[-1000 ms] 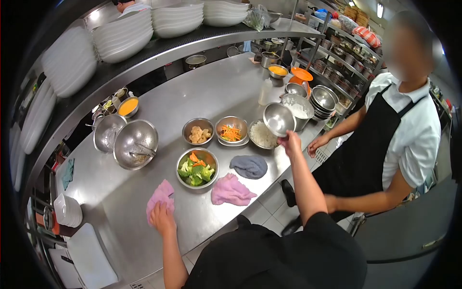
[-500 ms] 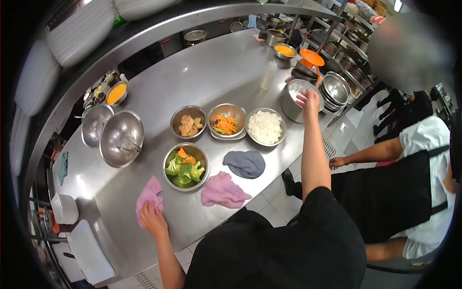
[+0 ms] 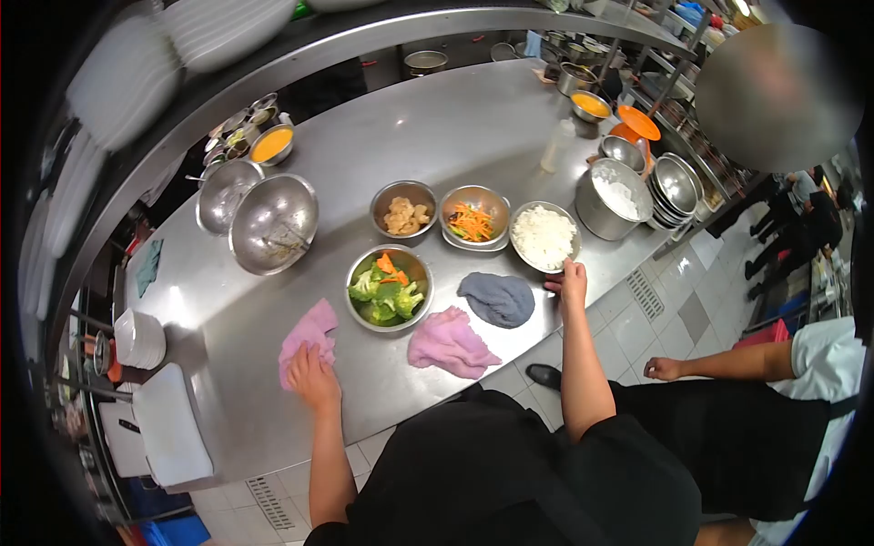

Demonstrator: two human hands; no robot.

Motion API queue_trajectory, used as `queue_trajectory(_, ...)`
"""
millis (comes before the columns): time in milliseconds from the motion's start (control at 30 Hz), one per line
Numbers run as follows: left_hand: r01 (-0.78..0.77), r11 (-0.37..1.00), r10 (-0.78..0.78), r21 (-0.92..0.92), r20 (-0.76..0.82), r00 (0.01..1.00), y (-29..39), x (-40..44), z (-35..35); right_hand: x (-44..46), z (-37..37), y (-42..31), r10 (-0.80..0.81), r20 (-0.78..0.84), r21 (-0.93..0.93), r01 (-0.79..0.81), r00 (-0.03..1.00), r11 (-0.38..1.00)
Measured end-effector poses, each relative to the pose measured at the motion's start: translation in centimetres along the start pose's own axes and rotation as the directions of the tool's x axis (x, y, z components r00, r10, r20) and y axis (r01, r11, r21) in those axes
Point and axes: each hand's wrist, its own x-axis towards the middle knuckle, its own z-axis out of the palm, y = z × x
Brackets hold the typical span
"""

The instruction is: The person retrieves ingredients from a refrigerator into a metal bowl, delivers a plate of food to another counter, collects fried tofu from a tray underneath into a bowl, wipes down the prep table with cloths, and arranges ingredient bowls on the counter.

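My left hand [image 3: 311,371] rests closed on a pink cloth [image 3: 314,328] on the steel counter. My right hand [image 3: 570,281] pinches the near rim of the bowl of white rice [image 3: 543,236]. Left of the rice are a bowl of carrot strips [image 3: 472,221] and a bowl of pale brown pieces [image 3: 406,215]. Nearer me stands a bowl of broccoli and carrot [image 3: 386,289]. A second pink cloth [image 3: 450,344] and a grey-blue cloth [image 3: 498,299] lie between my hands.
Two large steel bowls [image 3: 273,224] stand at the left, near white dishes [image 3: 139,338] and a white board [image 3: 173,428]. At the right are a pot of white powder [image 3: 614,198], stacked bowls [image 3: 675,187] and a squeeze bottle [image 3: 557,146]. A co-worker in a black apron [image 3: 728,437] stands right.
The steel bowl my right hand held over the rice is out of that hand. My right hand has come from above the powder pot to the rice bowl's rim. The co-worker has shifted right.
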Motion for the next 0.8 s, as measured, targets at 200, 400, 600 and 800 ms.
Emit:
queue_trajectory(200,0.006,0.996,-0.007,-0.086,-0.008,1.0,-0.3,-0.2,-0.3,0.6,-0.7,2.3,-0.103,-0.042,-0.016,0.103,0.994,0.995)
queue_trajectory(400,0.013,0.995,-0.015,-0.096,-0.018,1.0,-0.2,0.0,-0.8,0.0,-0.2,1.2,-0.083,-0.014,-0.015,0.083,0.996,0.996)
queue_trajectory(600,0.0,0.997,-0.004,-0.077,-0.051,0.999,-0.9,0.0,-0.3,-0.9,0.4,1.0,-0.098,0.019,-0.029,0.099,0.995,0.995)
queue_trajectory(800,0.001,0.995,-0.006,-0.097,-0.056,0.998,-0.5,0.1,-0.9,-1.5,0.6,0.5,-0.084,0.028,-0.044,0.085,0.996,0.995)
